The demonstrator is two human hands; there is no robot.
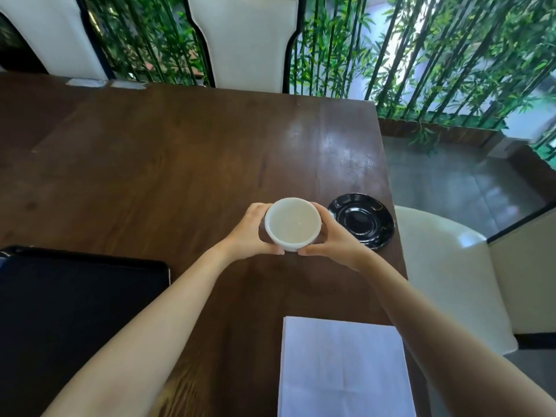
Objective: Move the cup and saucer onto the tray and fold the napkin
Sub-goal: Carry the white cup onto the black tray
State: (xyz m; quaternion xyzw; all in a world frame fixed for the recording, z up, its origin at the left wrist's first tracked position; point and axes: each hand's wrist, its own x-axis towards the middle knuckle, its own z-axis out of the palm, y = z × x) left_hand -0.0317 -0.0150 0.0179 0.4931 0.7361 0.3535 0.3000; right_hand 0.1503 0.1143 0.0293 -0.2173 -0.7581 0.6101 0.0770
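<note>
A white handleless cup [292,224] is held between both hands over the middle of the dark wooden table [168,164]. My left hand [249,233] wraps its left side and my right hand [334,239] wraps its right side. The cup's inside looks empty. Just right of the cup, a glossy black saucer [362,221] lies bare near the table's right edge. A black tray [75,311] rests at the near left. A white napkin [343,368] lies flat at the near right, below my right forearm.
Two white chair backs [246,40] stand behind the table's far edge, and a white chair seat [451,266] sits close to the right edge. Green bamboo [436,55] and a grey floor lie beyond on the right.
</note>
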